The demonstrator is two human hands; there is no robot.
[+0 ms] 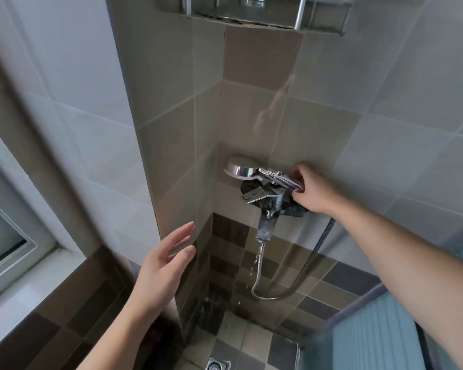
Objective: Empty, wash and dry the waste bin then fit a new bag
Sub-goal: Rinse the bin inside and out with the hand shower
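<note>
Right hand (312,189) curls its fingers around the handle of the chrome hand shower (254,170), laid across the wall-mounted chrome mixer tap (267,202). Left hand (162,263), at 8 o'clock of the tap, is released, fingers straight, touching nothing. Waste bin out of view. Water drips from the spout beside the ribbed metal hose (297,279).

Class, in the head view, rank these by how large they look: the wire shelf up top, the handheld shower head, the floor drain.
1. Wire shelf, widest, though cut off by the frame's top edge.
2. Shower head, held by the right hand.
3. Floor drain, smallest, but partly cropped at the bottom edge.
</note>
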